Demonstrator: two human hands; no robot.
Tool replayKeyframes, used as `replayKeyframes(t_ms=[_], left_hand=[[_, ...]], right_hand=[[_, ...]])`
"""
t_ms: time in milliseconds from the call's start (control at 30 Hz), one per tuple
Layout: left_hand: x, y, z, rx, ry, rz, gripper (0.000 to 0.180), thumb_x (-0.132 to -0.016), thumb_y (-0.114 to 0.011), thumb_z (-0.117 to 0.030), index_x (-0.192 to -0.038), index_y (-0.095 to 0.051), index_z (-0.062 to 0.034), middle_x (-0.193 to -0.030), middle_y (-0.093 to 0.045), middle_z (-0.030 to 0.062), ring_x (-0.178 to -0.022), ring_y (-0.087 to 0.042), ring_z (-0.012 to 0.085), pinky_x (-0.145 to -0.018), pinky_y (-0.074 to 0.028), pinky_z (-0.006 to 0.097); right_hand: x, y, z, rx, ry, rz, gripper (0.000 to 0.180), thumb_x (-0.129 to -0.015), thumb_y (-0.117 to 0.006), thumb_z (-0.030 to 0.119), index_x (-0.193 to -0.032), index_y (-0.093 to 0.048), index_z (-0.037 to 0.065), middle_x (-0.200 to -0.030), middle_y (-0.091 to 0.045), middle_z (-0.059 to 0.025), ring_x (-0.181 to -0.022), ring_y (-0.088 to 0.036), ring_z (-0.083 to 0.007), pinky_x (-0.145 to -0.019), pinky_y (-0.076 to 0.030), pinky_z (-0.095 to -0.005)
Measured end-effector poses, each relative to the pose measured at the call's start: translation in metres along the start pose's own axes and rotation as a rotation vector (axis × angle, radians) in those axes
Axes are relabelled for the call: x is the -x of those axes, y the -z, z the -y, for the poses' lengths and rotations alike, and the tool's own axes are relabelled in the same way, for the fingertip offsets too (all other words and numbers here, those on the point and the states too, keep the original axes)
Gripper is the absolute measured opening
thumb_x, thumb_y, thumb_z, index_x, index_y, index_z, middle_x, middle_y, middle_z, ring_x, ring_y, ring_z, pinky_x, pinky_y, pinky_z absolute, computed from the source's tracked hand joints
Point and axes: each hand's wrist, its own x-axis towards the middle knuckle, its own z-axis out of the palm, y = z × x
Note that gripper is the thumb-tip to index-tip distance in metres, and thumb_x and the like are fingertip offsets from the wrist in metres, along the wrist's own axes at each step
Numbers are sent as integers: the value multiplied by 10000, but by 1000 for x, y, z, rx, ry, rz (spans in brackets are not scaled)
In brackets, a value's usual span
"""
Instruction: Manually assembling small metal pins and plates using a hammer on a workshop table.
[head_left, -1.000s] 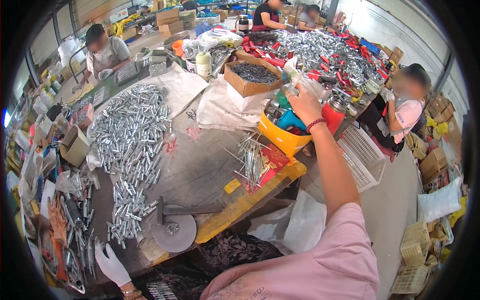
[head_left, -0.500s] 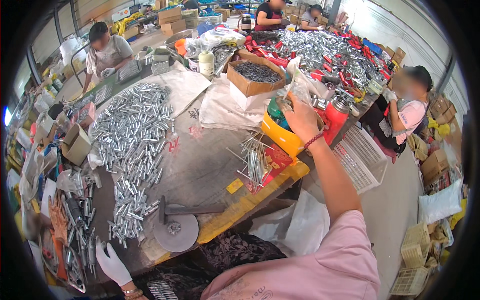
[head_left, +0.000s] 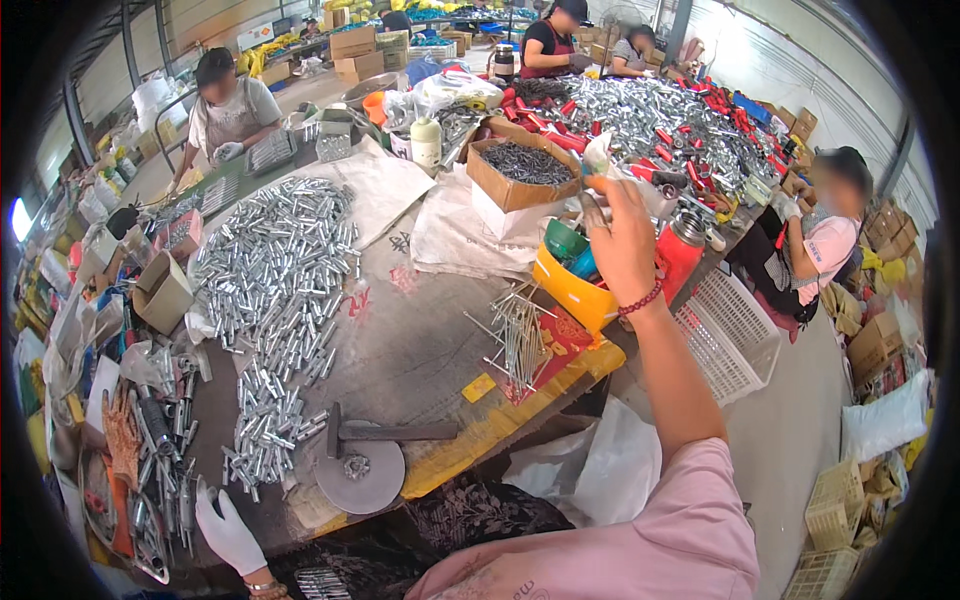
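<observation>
My left hand, in a white glove, rests at the table's near left edge with its fingers stretched out and nothing in them. It is close to a heap of metal tools and rods. My bare right hand is raised over a yellow container holding a green cup and something blue. Its fingers are bent together near the tips; what they hold, if anything, cannot be made out. Beside the container lie long thin metal rods on a red paper. A hammer lies across a grey round plate bearing a small metal cluster.
A large pile of short metal sleeves covers the table's left side. A cardboard box of dark screws stands behind the container. A red thermos is at the right, near a white plastic crate. Co-workers sit around the table.
My right hand has lifted from the green cup in the yellow container to above it, its fingers now pointing up. My left hand stays in place. The whole view has shifted slightly.
</observation>
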Motion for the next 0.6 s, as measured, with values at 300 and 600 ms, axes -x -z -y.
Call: replayKeyframes(t_ms=[300,600], left_hand=[[-1,-2,-10,1,-40,-23,457,-1057,-652,-111,-1506,-608,-44,-1197,-698,178,-1124,-665,340,-1021,-502,451],[6,9,-11,-37,9,-36,449,-1041,-653,-81,-1488,-629,-39,-1184,-695,172,-1119,-673,333,-1017,-507,452]], right_hand=[[-110,-122,-21,48,-221,235,450,-1007,-643,251,-1415,-649,63,-1429,-666,-211,-1332,-635,-403,-1130,-492,-512],[-127,-206,7,195,91,769,428,-982,-594,207,-1380,-715,103,-1515,-627,-222,-1394,-610,-384,-1133,-516,-526]])
